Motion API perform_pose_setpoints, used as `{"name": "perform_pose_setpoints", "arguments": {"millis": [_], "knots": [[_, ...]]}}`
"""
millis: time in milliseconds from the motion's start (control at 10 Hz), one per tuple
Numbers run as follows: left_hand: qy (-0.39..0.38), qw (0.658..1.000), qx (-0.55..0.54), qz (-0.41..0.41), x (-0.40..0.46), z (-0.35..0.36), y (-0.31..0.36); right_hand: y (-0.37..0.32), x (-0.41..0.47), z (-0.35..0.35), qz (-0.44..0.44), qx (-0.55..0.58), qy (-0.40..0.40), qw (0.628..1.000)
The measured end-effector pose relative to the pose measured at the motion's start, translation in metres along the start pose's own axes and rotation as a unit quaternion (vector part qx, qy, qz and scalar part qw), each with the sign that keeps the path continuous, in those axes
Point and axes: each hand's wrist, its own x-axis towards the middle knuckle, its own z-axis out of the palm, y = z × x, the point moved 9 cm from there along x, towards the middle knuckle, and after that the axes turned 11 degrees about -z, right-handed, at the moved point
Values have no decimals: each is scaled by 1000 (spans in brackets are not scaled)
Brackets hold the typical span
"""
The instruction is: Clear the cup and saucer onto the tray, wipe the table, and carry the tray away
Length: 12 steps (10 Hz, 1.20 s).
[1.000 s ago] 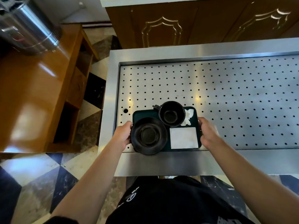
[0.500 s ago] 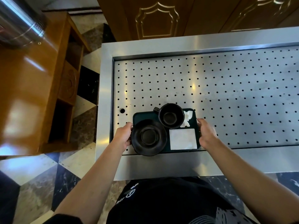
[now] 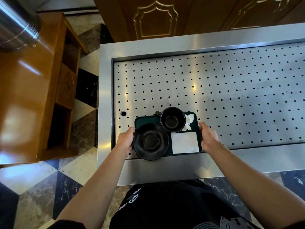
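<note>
A view from above, looking down a person's two bare forearms to a small dark green tray (image 3: 145,120) held at the near left corner of a stainless steel counter (image 3: 105,100). The counter's recessed top is a perforated metal sheet (image 3: 231,96) dotted with rows of small round holes.

The tray holds four things. A black saucer (image 3: 151,141) lies at its near left, empty, its rim overhanging the tray's near and left edges. A black cup (image 3: 172,119) stands upright at the far middle, empty inside, its handle pointing left. Just right of the cup is a crumpled white tissue (image 3: 188,122). A flat white square napkin (image 3: 184,142) fills the near right corner, just beside the saucer.

The left hand (image 3: 125,140) is curled around the tray's left edge, against the saucer rim. The right hand (image 3: 208,137) clasps the right edge, fingers together and wrapped around the rim. Whether the tray rests on the sheet or is just above it cannot be told.

To the left stands a glossy wooden cabinet (image 3: 29,96) over a checkered marble floor (image 3: 49,179).
</note>
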Motion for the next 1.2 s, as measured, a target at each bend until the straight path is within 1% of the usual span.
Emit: {"name": "perform_pose_setpoints", "arguments": {"millis": [200, 400, 600, 800, 900, 1000, 1100, 1200], "knots": [[-3, 1000, -2, 6, 4, -1, -2, 0, -3, 1, 0, -20, -6, 1000], [11, 1000, 4, 14, 4, -3, -5, 2, 0, -1, 2, -70, -10, 997], [3, 999, 20, 30, 3, -7, -10, -4, -1, -6, -35, -144, 12, 989], [9, 999, 31, 43, -7, -9, -10, -4, 0, -13, -36, -149, -20, 988], [13, 997, 47, 57, -7, -9, -11, 10, 18, -27, -36, -161, -33, 986], [18, 995, 65, 68, -2, -12, -14, 19, 24, -35, -52, -197, -45, 978], [50, 990, 97, 93, -6, -24, -22, -4, -12, -39, -128, -284, -49, 949], [101, 978, 122, 134, -45, -28, -21, -18, -37, -40, -192, -339, -44, 920]]}}
